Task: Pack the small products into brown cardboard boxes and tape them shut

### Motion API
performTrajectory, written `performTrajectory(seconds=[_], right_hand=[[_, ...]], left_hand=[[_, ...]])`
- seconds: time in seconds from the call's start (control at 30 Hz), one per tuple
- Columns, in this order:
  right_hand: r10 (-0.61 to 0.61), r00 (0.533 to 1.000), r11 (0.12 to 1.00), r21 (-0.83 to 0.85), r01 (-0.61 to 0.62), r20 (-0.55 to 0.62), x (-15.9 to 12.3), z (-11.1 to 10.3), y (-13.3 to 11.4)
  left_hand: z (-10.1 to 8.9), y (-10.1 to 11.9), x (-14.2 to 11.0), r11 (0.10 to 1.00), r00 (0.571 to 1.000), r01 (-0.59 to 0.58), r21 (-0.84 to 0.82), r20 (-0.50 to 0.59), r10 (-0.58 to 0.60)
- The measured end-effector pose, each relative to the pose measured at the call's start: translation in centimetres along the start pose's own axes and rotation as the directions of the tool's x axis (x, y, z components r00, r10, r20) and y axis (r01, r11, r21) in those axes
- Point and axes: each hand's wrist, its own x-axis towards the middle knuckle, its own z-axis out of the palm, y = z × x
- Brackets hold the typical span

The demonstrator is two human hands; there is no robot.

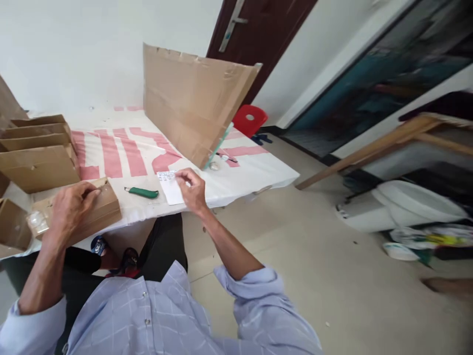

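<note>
A small closed cardboard box point(105, 209) lies at the table's front edge. My left hand point(72, 207) is on top of it, fingers bent and thumb drawn toward the fingertips at the box's upper side. Clear tape point(38, 222) shows at the box's left end. My right hand point(192, 190) pinches at the upper right of a white sheet point(173, 192) with rows of small printed labels along its top. The fingertips hide whatever small piece may be between them. Between my hands lies a green utility knife point(142, 192).
Open cardboard boxes point(40, 165) stand in a row at the left. A large upright cardboard panel point(192, 101) rises at the back, with a tape roll point(214, 166) by its foot. Beyond are a red stool point(250, 121), a wooden frame point(369, 150) and a white bin point(402, 204).
</note>
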Motion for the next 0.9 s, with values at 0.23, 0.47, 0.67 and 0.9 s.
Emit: performTrajectory(seconds=[0.23,0.47,0.67,0.9], right_hand=[[0.420,0.907,0.868,-0.297,-0.397,0.015,7.0,-4.4,12.6],[0.495,0.868,0.787,-0.443,-0.430,0.036,7.4,-3.7,16.9],[0.508,0.861,0.736,-0.533,-0.417,0.029,7.0,-3.4,18.8],[0.491,0.870,0.721,-0.580,-0.380,0.041,6.2,-3.2,18.5]], left_hand=[[0.2,-0.4,-0.8,0.995,0.993,-0.097,-0.006,-0.075,0.097],[-1.0,-2.4,-1.7,0.982,0.984,-0.130,0.139,-0.106,0.145],[-3.9,-4.3,-6.7,0.979,0.990,-0.075,0.192,-0.107,0.097],[-4.9,-5.3,-10.7,0.977,0.988,-0.134,-0.168,-0.094,0.119]])
